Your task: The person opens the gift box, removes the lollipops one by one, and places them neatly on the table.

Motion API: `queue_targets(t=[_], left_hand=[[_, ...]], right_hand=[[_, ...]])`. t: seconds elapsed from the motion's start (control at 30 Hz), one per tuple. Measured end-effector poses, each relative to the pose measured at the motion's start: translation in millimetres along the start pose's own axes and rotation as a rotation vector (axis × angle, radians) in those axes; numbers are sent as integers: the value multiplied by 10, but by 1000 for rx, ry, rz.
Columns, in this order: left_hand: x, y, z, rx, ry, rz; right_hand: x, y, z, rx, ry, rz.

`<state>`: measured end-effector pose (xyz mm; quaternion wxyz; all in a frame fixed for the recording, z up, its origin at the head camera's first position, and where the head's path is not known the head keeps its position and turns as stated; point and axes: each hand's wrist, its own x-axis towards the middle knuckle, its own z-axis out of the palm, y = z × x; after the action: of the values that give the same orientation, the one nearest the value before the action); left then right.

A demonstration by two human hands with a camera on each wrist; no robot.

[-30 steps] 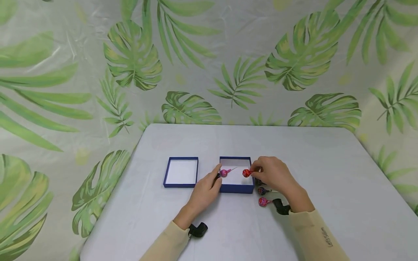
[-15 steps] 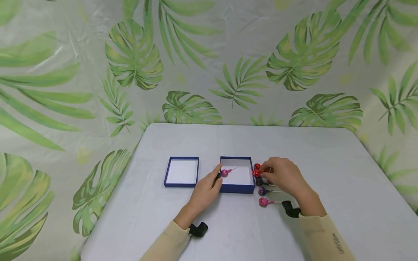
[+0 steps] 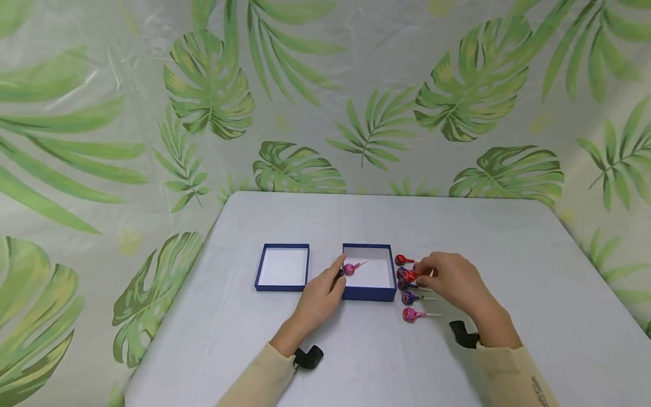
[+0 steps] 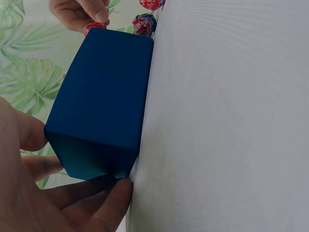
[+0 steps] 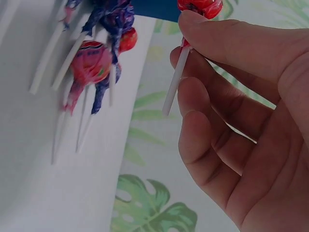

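Observation:
My right hand [image 3: 452,280] pinches a red-wrapped lollipop [image 3: 409,276] just outside the right wall of a blue box [image 3: 368,294]. In the right wrist view, thumb and fingertips meet below its candy head [image 5: 200,7], and the white stick [image 5: 176,82] points down past them. My left hand [image 3: 320,294] rests against the box's left side. The left wrist view has its fingers [image 4: 113,208] touching the blue end wall [image 4: 89,153], with one fingertip at the upper corner. Inside the box lies one pink lollipop [image 3: 348,269], its stick pointing right.
Several more lollipops lie right of the box, among them a red one [image 3: 400,259], a dark blue one [image 3: 408,298] and a pink one [image 3: 409,315]. Left of the box sits a shallow blue-edged lid [image 3: 280,288], white inside. A leaf-patterned sheet [image 3: 300,113] hangs behind the white table [image 3: 376,362].
My right hand has moved right with the red lollipop, from over the box interior to above the lollipops outside it. My left hand and the box have stayed put.

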<state>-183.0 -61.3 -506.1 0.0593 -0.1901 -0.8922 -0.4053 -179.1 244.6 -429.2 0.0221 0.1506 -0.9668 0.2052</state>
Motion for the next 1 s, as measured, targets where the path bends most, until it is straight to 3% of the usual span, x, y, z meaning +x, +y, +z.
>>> queue_targets(t=[0.7, 1.0], left_hand=[[-1, 11, -8, 14, -10, 1], [2, -4, -5, 16, -5, 5]], right_hand=[[-156, 279, 149, -11, -75, 105], [-195, 373, 182, -22, -68, 91]])
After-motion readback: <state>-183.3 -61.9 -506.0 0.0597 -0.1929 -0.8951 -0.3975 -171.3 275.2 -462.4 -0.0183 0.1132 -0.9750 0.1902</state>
